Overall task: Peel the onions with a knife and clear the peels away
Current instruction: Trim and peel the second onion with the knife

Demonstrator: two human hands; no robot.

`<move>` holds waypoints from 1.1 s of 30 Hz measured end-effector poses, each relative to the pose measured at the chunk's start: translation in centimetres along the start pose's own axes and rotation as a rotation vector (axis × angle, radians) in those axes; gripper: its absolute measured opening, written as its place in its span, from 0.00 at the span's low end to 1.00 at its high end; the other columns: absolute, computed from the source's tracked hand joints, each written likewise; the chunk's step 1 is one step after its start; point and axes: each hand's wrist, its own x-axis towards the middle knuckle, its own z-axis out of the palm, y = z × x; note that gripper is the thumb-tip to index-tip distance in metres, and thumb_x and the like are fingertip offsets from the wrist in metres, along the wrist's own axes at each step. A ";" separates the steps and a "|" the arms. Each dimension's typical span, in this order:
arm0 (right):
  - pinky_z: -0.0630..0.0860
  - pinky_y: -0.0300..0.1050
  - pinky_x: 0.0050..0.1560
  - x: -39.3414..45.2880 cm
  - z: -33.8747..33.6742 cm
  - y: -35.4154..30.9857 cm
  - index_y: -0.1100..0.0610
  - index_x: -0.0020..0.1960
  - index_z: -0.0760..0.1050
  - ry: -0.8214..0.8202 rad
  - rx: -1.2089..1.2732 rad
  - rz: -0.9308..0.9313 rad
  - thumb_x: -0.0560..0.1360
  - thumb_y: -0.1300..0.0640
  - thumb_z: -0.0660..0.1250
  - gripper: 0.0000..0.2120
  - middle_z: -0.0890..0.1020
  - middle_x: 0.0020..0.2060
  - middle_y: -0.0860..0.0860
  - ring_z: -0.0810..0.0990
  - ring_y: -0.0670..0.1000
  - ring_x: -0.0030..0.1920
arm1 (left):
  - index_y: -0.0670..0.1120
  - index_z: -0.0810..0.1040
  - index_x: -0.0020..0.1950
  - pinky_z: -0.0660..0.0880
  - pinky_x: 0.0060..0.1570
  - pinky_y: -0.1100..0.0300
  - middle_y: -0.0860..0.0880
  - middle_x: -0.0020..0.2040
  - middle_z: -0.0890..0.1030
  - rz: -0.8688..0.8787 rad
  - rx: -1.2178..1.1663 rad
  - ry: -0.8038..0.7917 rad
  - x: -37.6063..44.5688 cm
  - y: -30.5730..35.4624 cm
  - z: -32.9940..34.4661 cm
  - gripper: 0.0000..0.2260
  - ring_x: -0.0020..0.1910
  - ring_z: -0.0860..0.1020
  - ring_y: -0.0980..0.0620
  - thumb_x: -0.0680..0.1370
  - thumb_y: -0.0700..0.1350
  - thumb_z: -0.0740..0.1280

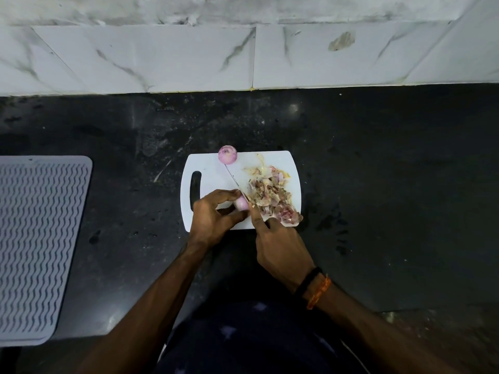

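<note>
A small pink onion (241, 203) is sitting at the near edge of a white cutting board (210, 174), pinched between the curled fingers and thumb of the left hand (213, 214). The right hand (280, 247) is gripping a knife (237, 184), its fingers wrapped around the handle with the forefinger reaching forward along it; the blade is lying against the right side of the held onion and pointing away toward the far left corner of the board. A second onion (227, 154), peeled and round, is resting at that far edge of the board, just beyond the blade tip. A heap of peels (270, 190) is lying on the right half of the board, spilling over its near right corner. The board is resting on a dark stone tabletop (378, 184). A grey ribbed drying mat (40, 238) is lying well to the left. A black band and orange thread (317, 288) are circling the right wrist. White marble tiles (162, 58) are backing the tabletop.
</note>
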 end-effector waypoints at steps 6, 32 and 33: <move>0.76 0.52 0.30 1.4 0.5 -0.2 0.60 0.76 0.66 0.020 -0.008 0.000 0.74 0.61 0.62 0.30 0.81 0.42 0.63 0.79 0.63 0.32 | 0.45 0.85 0.53 0.83 0.52 0.48 0.49 0.53 0.85 0.050 0.020 0.001 -0.2 0.0 0.2 0.12 0.55 0.83 0.52 0.71 0.43 0.79; 0.71 0.49 0.24 0.4 1.9 1.6 0.60 0.74 0.68 -0.034 -0.008 0.042 0.72 0.61 0.64 0.30 0.80 0.40 0.60 0.77 0.62 0.28 | 0.40 0.84 0.51 0.82 0.54 0.54 0.48 0.52 0.85 0.034 -0.025 0.009 -0.3 0.0 0.4 0.14 0.56 0.82 0.53 0.68 0.37 0.81; 0.73 0.51 0.27 0.8 2.0 1.6 0.59 0.75 0.67 -0.054 0.015 0.058 0.73 0.60 0.62 0.30 0.81 0.41 0.61 0.78 0.64 0.30 | 0.40 0.84 0.50 0.82 0.53 0.56 0.48 0.52 0.85 0.051 -0.013 0.018 -0.5 -0.1 0.4 0.14 0.56 0.82 0.55 0.67 0.37 0.82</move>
